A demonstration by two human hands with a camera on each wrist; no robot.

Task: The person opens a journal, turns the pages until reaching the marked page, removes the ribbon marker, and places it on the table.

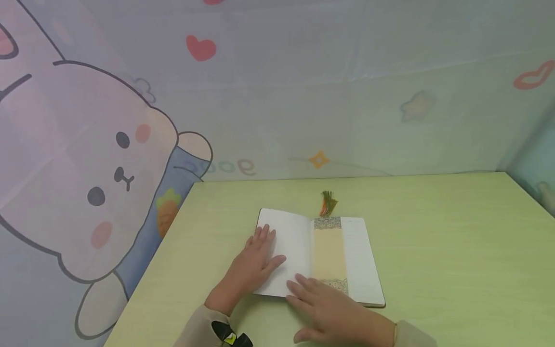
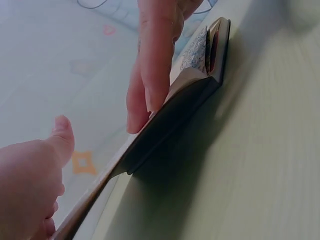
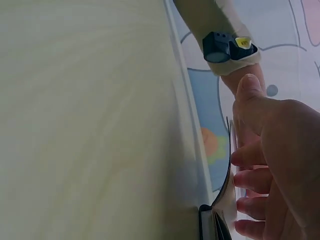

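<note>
Notebook is lying spread on the tabletop; I'm resting the left hand on its left page, the right hand across its lower edge, both unclenched, gripping nothing, favouring even pressure without shifting the bookmark.

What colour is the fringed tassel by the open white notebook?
The fringed thread tassel is green and orange, clearest in the head view.

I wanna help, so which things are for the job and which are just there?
For the job:
open notebook
bookmark on its right page
left hand
right hand

Just there:
table
bunny backdrop
black gadget on the left wrist
</note>
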